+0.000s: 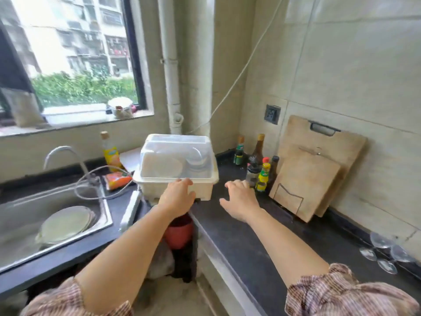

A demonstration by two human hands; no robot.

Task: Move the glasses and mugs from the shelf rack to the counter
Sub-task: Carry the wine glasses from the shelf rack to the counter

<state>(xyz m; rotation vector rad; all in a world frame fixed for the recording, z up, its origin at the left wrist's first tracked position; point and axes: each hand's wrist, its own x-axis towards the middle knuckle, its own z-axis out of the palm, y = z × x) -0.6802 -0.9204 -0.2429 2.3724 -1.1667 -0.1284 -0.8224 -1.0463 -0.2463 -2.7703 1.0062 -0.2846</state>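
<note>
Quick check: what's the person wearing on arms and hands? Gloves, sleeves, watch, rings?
No gloves: the left hand and right hand are bare, and no watch or ring shows. The forearms are uncovered. The left sleeve and right sleeve end near the elbows in loose, gathered fabric with thin pinkish-brown and white stripes.

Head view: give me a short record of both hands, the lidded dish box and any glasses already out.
left hand: touches front rim of dish box; grip unclear
right hand: open, above the counter, holding nothing
dish box: on the counter corner, clear lid shut, dishes inside
glasses: clear stemmed ones on the counter, far right by the wall
</note>
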